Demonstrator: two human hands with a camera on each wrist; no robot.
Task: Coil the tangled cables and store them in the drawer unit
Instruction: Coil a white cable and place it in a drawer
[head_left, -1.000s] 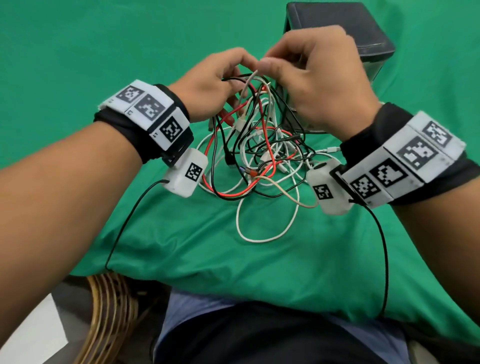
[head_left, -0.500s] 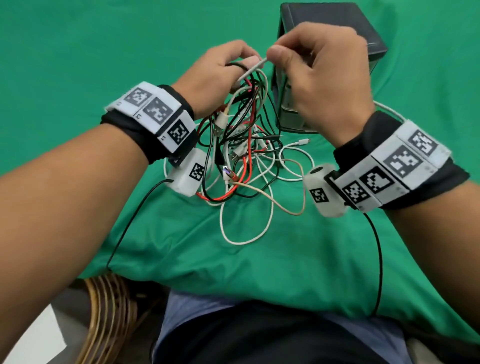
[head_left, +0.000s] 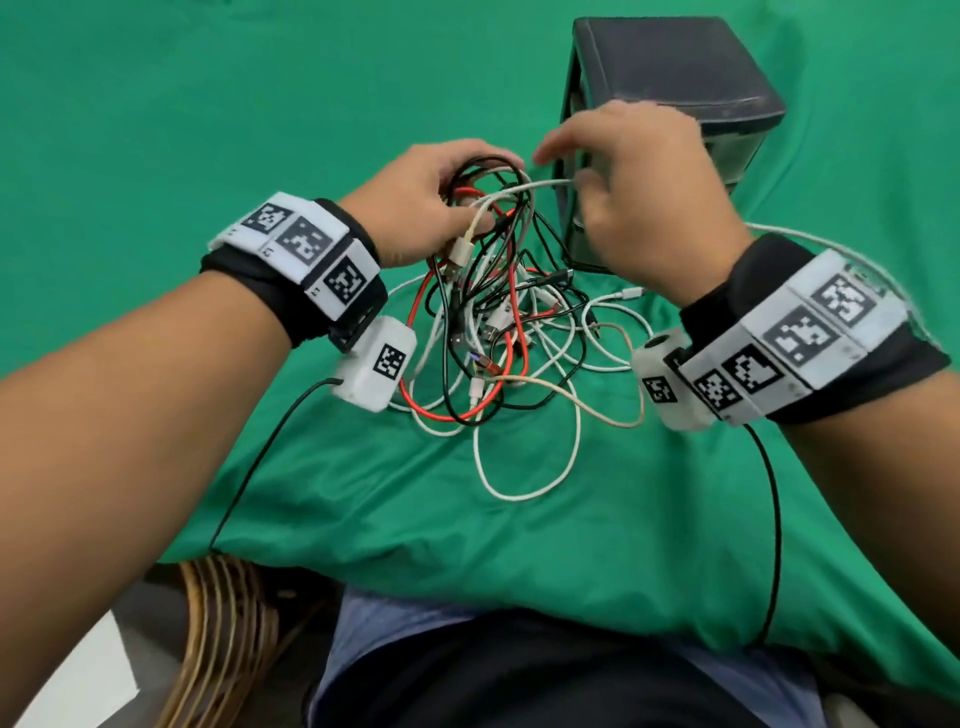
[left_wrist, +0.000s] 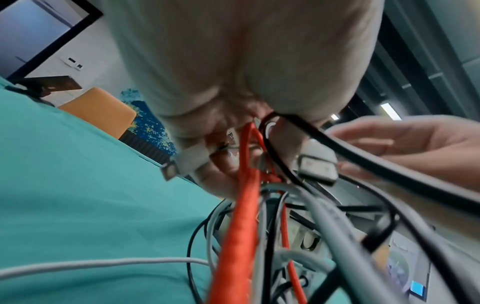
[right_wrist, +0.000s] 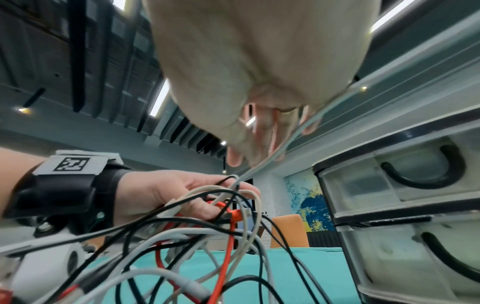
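Note:
A tangle of white, black and red cables (head_left: 498, 332) lies on the green cloth in front of the drawer unit (head_left: 675, 67). My left hand (head_left: 431, 192) grips the top of the bundle, its fingers curled round several strands and a red cable (left_wrist: 244, 205); a USB plug (left_wrist: 317, 166) sticks out below them. One white cable (head_left: 530, 187) runs from that hand to my right hand (head_left: 639, 197) and on past the right wrist. In the right wrist view this white cable (right_wrist: 280, 152) lies across straight, spread fingers. The unit's translucent drawers (right_wrist: 389, 185) are closed.
The green cloth (head_left: 208, 104) covers the whole table. The drawer unit stands just behind my right hand. Black leads (head_left: 249, 478) hang from both wrist cameras over the front edge. A wicker item (head_left: 223, 623) and a white sheet (head_left: 78, 675) sit below left.
My right hand pinched the white cable at the left fingertips; its fingers have since spread, and the cable now stretches right past the wrist. Both hands have moved slightly lower.

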